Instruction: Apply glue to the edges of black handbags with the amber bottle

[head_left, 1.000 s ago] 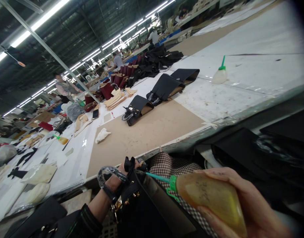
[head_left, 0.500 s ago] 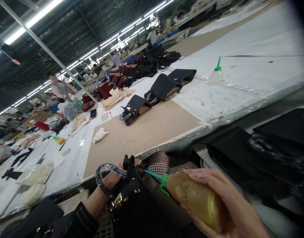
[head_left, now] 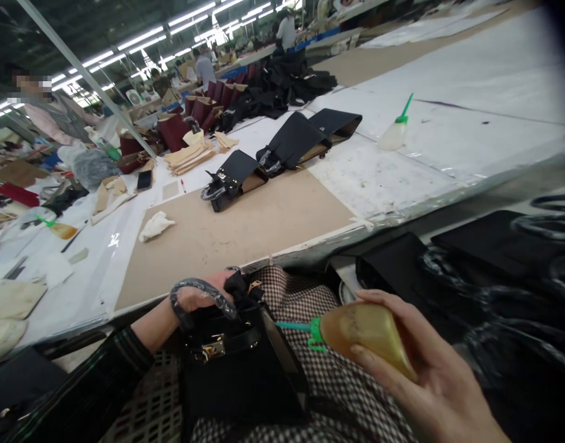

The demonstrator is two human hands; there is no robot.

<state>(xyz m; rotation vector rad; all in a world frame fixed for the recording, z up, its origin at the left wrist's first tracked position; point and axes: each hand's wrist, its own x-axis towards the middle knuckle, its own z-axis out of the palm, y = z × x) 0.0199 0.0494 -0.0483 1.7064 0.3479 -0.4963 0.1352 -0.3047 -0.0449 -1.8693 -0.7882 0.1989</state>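
On my lap, over a checked cloth (head_left: pixel 356 381), rests a black handbag (head_left: pixel 236 381) with gold fittings and a plastic-wrapped handle (head_left: pixel 194 289). My left hand (head_left: pixel 206 289) is at the bag's top, behind the handle, gripping it; its fingertips are partly hidden by the bag. My right hand (head_left: pixel 430 363) is wrapped round a squeeze glue bottle (head_left: pixel 365 335) of amber liquid, lying nearly level. The bottle's teal nozzle (head_left: pixel 294 326) points left, its tip at the open side edge of the bag; whether it touches I cannot tell.
Ahead is a white-covered table (head_left: pixel 448 147) with a brown board (head_left: pixel 227 234). Black bags (head_left: pixel 291 144), a crumpled white cloth (head_left: pixel 155 226), a pale glue bottle (head_left: pixel 393 132) and a phone (head_left: pixel 144 180) lie there. More black bags (head_left: pixel 476 246) sit at my right. A person (head_left: pixel 56 111) stands at the far left.
The view has shifted. The bag now shows more of its front and open side, and more checked cloth is visible. The glue bottle lies more level, with its nozzle still close to the bag.
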